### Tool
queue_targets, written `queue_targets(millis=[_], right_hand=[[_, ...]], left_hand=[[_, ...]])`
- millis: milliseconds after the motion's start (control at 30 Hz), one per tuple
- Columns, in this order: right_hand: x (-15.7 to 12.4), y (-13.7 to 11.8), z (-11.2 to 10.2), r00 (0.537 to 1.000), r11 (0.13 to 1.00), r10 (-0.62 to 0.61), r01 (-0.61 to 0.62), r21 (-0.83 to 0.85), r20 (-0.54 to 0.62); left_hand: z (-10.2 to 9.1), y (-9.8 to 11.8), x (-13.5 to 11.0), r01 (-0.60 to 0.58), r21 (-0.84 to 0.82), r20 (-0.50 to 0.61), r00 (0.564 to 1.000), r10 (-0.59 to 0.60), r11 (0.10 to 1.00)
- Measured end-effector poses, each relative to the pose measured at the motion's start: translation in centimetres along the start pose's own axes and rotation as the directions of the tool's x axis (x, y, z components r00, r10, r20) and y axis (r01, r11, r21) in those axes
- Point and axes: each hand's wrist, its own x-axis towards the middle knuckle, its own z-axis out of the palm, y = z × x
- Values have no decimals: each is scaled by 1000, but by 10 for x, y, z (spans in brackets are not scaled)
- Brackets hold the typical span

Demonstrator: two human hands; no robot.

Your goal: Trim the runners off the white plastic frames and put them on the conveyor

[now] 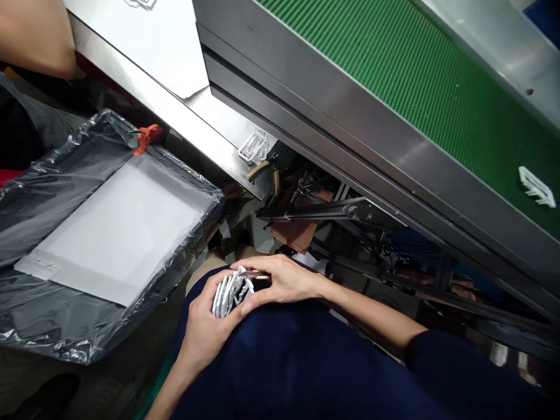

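Observation:
In front of my dark blue top, my left hand (203, 326) is closed around a stack of white plastic frame parts (227, 294). The parts stand side by side, with thin ribs and openings showing on the right. My right hand (286, 281) curls in from the other side, its thumb and fingertips at the stack. A thin metal tool (258, 275) with a yellowish edge runs from the right hand's grip to the parts; its exact kind is hard to make out.
A green ribbed conveyor belt (394, 76) carries one white part (537, 186). Tan-handled pliers (262, 170) and more white frames (254, 146) lie on the metal table (219, 125). Left is a plastic-lined bin (65, 332) with an orange clip (147, 137). Another person's arm (37, 35) shows upper left.

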Motion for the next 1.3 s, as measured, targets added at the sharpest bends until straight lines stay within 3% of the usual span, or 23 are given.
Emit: queue_targets(millis=[200,300,400,500,633,700,800,1033,1167,1300], right_hand=[[3,7,17,993,993,-63,73,97,-104],[3,9,21,990,994,-39,51,93,-133],[4,11,23,989,996,-14,26,81,-146],[6,9,22,989,998,1,7,57,-146],[11,-1,19,986,1000,11,-11,2,-164],[14,-7,18,986,999,38,-43,-29,-163],[19,-13,18,993,997,65,-69,-36,-98],[22,-9,20,996,989,59,-49,139,-72],[21,-6,19,997,982,44,-33,186,-56],[20,-5,16,998,990,3,5,139,-55]], left_hand=[[-4,1,-4,-4,27,93,996,2,1000],[-9,-4,-7,-10,-76,182,983,24,997],[-14,-8,-10,17,-164,202,979,16,986],[-16,-11,-12,61,-141,135,990,-41,988],[-12,-8,-9,77,-68,-99,992,-84,995],[-11,-5,-6,26,48,-152,988,-18,999],[-12,0,-2,-53,180,-61,996,65,982],[-26,0,-6,-45,-23,198,979,48,999],[-26,-6,-9,-89,-21,134,987,91,996],[-24,-11,-8,-258,70,38,966,256,963]])
